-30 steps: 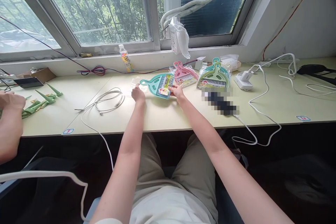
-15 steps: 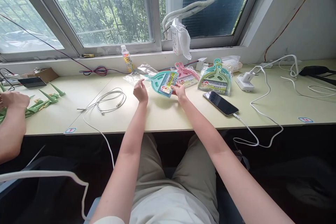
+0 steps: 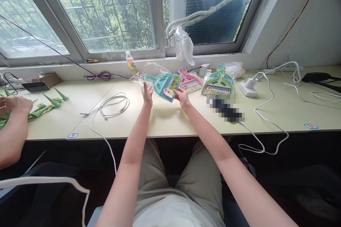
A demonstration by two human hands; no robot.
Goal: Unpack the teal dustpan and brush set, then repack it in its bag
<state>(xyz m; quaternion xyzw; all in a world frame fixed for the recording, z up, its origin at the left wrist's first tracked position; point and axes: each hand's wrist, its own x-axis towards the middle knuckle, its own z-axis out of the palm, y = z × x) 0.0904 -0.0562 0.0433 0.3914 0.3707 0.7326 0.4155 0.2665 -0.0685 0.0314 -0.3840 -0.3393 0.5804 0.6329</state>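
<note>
**Inspector A:** Item under handling: a teal dustpan-and-brush set (image 3: pixel 163 86), moulded plastic, flat scoop shape with a looped handle, carrying a printed card label. It is raised off the desk (image 3: pixel 186 120), tilted, between the two hands. The right hand (image 3: pixel 182 96) has its fingers (image 3: pixel 176 92) pinched on the lower corner of the set, at the label. The left hand (image 3: pixel 147 94) is flat and spread, fingers released, touching or just short of the clear wrapper (image 3: pixel 145 74); I cannot tell which.

**Inspector B:** Progress?

**Inspector A:** My judgement: the wrapper hangs crumpled and loose beyond the left fingers, toward the handle end, so the set looks partly out of its bag. The sleeve is not fully off. Two sets remain sealed.

**Inspector B:** Locate them.

**Inspector A:** Just beyond the right fingers lies a pink set (image 3: pixel 188 79), same form, glossy film over it. Further to the right of those fingers, a green set (image 3: pixel 218 83) stacked with a teal one, also in film. A phone (image 3: pixel 225 108) lies nearer the edge, right of the right hand, with a white cable (image 3: pixel 262 113) running from it.

**Inspector B:** Other side?

**Inspector A:** Left of the left fingers, a coiled white cord (image 3: pixel 113 104), thin and smooth. Beyond, a small bottle (image 3: pixel 131 64) upright at the window ledge. Far left, another person's hand (image 3: pixel 16 104) rests by green pointed pieces (image 3: pixel 50 103).
</note>
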